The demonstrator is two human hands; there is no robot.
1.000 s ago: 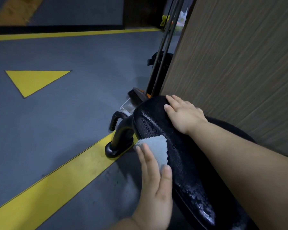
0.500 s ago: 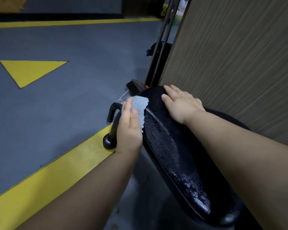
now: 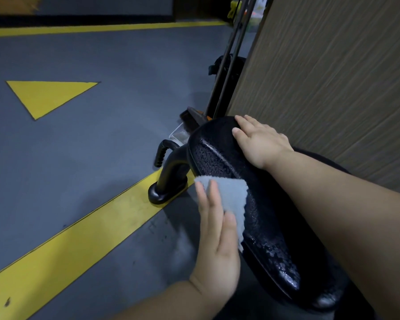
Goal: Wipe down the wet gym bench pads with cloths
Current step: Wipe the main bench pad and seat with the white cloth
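Both my hands are on the black textured vinyl bench pad (image 3: 270,227), which runs from lower right up toward the middle of the view.

My left hand (image 3: 214,241): fingers straight and close together, palm flat, pressing the small light-grey fuzzy cloth (image 3: 232,196) against the pad's left side face. The cloth sticks out past my fingertips and along the thumb side, and its upper corner lies on the pad's side.

My right hand (image 3: 261,140): fingers straight, laid flat over the pad's far rounded end, holding nothing.

Pad surface: water beads show across the side face, thickest at the near end, below the cloth.

Surroundings: a black curved metal frame foot (image 3: 171,172) stands just left of the pad's far end, its base on the broad yellow painted floor stripe (image 3: 79,245). The grey floor (image 3: 102,146) carries a yellow painted triangle (image 3: 46,95) further to the left. A brown wood-grain wall panel (image 3: 333,77) rises close behind the pad on the right.
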